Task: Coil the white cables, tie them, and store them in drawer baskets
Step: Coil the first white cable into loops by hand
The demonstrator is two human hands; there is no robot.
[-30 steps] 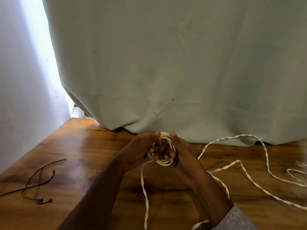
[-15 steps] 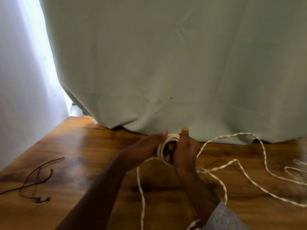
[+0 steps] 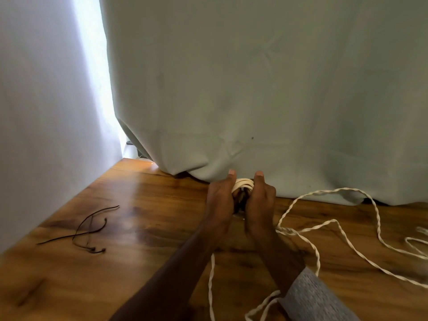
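both hands meet at the far middle of the wooden surface (image 3: pixel 143 228), just in front of the hanging curtain (image 3: pixel 254 89). the left hand (image 3: pixel 220 200) and the right hand (image 3: pixel 260 202) are each curled around a small coil (image 3: pixel 243 183) of white cable (image 3: pixel 335 222), thumbs up on either side of it, so only the top loops show between them. the loose rest of the cable trails over the surface to the right and back toward the person, passing the grey sleeve (image 3: pixel 317 297). a thin dark cord (image 3: pixel 90 228) lies well apart at the left, near the pale wall (image 3: pixel 46 112).
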